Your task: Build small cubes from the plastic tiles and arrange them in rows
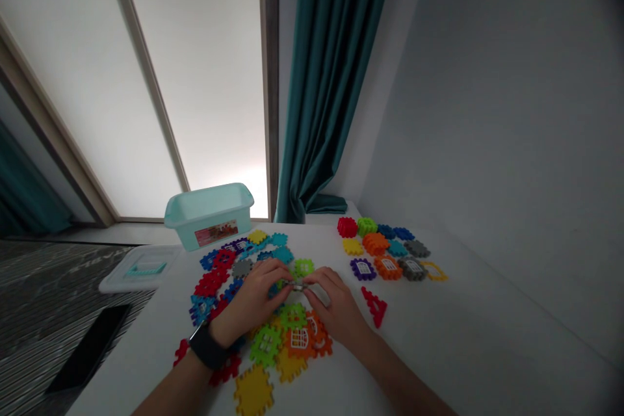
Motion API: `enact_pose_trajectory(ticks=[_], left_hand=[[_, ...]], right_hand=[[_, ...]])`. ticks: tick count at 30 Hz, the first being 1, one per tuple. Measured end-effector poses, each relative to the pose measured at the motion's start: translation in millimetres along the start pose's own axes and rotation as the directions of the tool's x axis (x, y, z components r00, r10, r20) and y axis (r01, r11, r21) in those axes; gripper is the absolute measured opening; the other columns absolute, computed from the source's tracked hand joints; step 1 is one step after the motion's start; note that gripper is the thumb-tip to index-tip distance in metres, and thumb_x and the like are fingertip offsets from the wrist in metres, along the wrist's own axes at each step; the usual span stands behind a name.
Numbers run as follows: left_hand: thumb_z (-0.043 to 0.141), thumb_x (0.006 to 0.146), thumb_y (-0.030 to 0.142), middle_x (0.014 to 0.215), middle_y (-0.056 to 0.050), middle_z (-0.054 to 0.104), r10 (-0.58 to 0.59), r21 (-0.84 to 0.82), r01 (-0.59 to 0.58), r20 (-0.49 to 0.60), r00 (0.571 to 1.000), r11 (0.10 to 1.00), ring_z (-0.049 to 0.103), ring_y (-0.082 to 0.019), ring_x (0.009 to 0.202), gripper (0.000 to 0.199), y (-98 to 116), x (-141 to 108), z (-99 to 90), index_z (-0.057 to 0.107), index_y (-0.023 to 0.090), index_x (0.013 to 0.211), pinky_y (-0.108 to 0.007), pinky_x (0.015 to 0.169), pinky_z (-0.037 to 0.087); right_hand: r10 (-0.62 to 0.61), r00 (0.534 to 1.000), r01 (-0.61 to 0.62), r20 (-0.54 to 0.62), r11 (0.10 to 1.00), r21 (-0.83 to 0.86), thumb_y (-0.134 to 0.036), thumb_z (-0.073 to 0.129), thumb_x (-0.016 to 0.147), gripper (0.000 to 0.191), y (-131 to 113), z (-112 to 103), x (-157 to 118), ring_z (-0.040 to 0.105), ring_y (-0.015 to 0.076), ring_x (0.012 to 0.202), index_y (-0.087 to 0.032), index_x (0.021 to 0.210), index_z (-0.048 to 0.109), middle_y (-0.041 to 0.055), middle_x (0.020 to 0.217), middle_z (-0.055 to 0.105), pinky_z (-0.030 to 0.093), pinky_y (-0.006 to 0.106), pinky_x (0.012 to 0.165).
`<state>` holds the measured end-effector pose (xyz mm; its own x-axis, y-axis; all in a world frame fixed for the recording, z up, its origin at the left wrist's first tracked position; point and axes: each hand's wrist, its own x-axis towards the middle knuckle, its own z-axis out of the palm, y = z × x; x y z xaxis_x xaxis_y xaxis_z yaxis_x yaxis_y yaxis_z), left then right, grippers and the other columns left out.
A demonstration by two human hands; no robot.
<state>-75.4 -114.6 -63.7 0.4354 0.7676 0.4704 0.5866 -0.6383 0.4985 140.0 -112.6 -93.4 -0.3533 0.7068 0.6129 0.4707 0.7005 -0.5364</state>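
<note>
My left hand (263, 289) and my right hand (334, 302) meet above the middle of the loose tiles. Between their fingertips is a grey tile (297, 285), seen nearly edge-on, so its shape is partly hidden. Both hands pinch it from opposite sides. Just beyond it lies a light green tile (304, 266). Nearer to me are a green window tile (267, 346), an orange window tile (299, 340) and a large yellow tile (254, 391). Red tiles (211, 283) and blue ones spread to the left, partly covered by my left forearm.
Colour-grouped stacks, among them an orange stack (376, 244), stand at the right back of the white table (439, 351). A red triangular piece (374, 307) lies in front of them. At the back left are a mint plastic bin (209, 214) and its lid (139, 268).
</note>
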Motion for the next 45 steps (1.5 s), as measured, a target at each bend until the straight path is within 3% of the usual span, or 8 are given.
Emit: enact_pose_trajectory(ticks=[6,10,16,24,32,39,45], left_hand=[[0.054,0.095,0.029,0.099,-0.006,0.071,-0.085,-0.065,0.086,0.025,0.996,0.994,0.064,-0.023,0.096,0.015,5,0,0.6,0.065,0.022,0.103,-0.036,0.087,0.05],[0.053,0.095,0.03,0.094,-0.005,0.071,-0.118,-0.068,0.12,0.026,0.993,0.99,0.065,-0.023,0.091,0.014,3,0,0.0,0.065,0.021,0.096,-0.035,0.083,0.051],[0.058,0.094,0.037,0.099,-0.007,0.071,-0.125,-0.089,0.125,0.015,0.992,0.988,0.066,-0.024,0.094,0.019,2,0,-2.3,0.065,0.021,0.1,-0.036,0.085,0.052],[0.063,0.091,0.033,0.111,-0.005,0.069,-0.153,-0.277,0.185,0.135,0.979,0.943,0.065,-0.024,0.103,0.029,6,0,-7.6,0.061,0.023,0.118,-0.036,0.093,0.052],[0.071,0.089,0.039,0.124,-0.008,0.066,-0.039,-0.083,0.041,0.022,0.999,0.996,0.061,-0.027,0.116,0.042,-11,-2,-5.4,0.058,0.025,0.127,-0.043,0.103,0.047],[0.073,0.089,0.039,0.127,-0.008,0.066,0.014,-0.003,-0.014,0.073,0.997,1.0,0.06,-0.028,0.119,0.048,-14,-5,-3.0,0.055,0.027,0.132,-0.045,0.105,0.044],[0.076,0.084,0.033,0.128,-0.009,0.064,-0.01,0.004,0.01,0.014,1.0,1.0,0.059,-0.029,0.119,0.052,-13,-4,-1.7,0.053,0.026,0.131,-0.046,0.103,0.045]], right_hand=[[0.087,0.996,-0.086,-0.012,0.994,0.063,-0.021,0.051,0.096,0.013,-1,-3,4,0.063,0.0214,0.084,-0.023,0.094,0.063,0.004,0.085,0.066,0.052,0.034,0.078],[0.133,0.99,-0.126,-0.053,0.986,0.106,-0.026,0.053,0.096,0.012,-3,-6,7,0.063,0.02,0.08,-0.022,0.088,0.061,0.0029,0.082,0.063,0.052,0.031,0.074],[-0.016,0.993,0.023,-0.113,0.998,0.058,-0.025,0.052,0.098,0.012,-5,-7,2,0.063,0.0216,0.09,-0.024,0.095,0.063,0.0059,0.092,0.063,0.053,0.035,0.08],[-0.106,0.991,0.108,-0.08,0.994,0.028,-0.019,0.05,0.1,0.017,-4,-6,-5,0.065,0.0203,0.1,-0.027,0.107,0.063,0.0073,0.106,0.064,0.056,0.036,0.088],[0.032,0.993,-0.034,0.11,0.999,0.012,-0.019,0.06,0.09,0.038,-6,-10,-3,0.05,0.0257,0.132,-0.026,0.126,0.054,0.0099,0.14,0.052,0.045,0.046,0.111],[0.011,0.982,-0.023,0.187,0.998,0.062,-0.017,0.057,0.094,0.038,-2,-15,1,0.051,0.024,0.129,-0.027,0.13,0.053,0.0081,0.136,0.057,0.046,0.046,0.11],[-0.013,0.996,0.006,0.088,0.997,0.077,-0.022,0.063,0.093,0.035,4,-11,0,0.057,0.026,0.12,-0.027,0.127,0.056,0.0086,0.126,0.063,0.048,0.046,0.105]])
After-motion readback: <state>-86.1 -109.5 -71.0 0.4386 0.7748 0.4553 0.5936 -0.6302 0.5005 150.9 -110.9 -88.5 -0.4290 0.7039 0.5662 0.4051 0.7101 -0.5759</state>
